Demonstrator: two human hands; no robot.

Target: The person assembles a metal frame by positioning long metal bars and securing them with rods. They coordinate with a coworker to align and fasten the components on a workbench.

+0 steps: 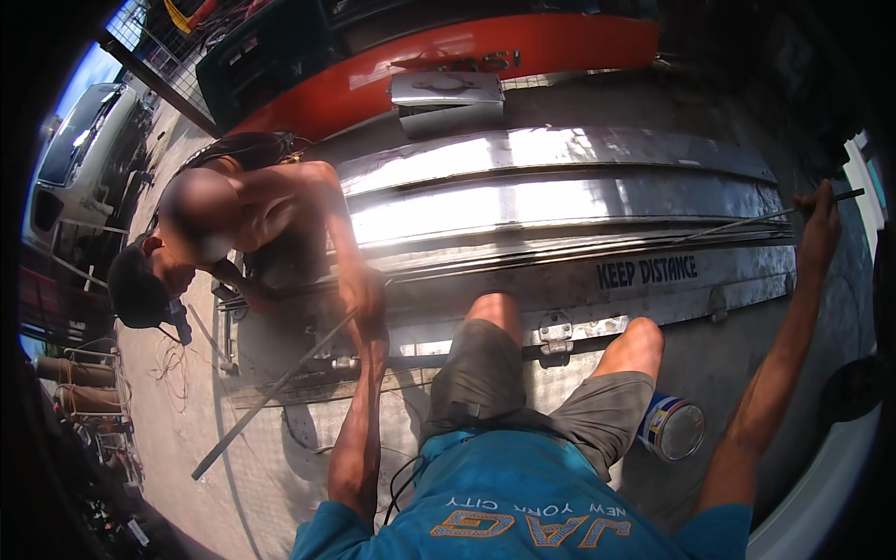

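Observation:
My left hand (363,301) closes round a long grey metal rod (271,394) that slants down to the lower left. A co-worker's arm (342,229) reaches down to the same spot, and it overlaps my fingers. Out at the far right, my right hand (819,222) grips a thin metal rod (747,225) whose tip points left over the panel. A long metal panel (523,313) with dark lettering and hinges lies in front of my knees. Ridged silvery panels (560,201) lie beyond it in bright sunlight.
A blue and white paint can (674,427) stands right of my legs. A dark cap (140,287) shows at the left. Gas cylinders (79,386) stand behind. A silver metal box (447,103) sits by a red beam (551,42). A white vehicle (84,149) is parked far left.

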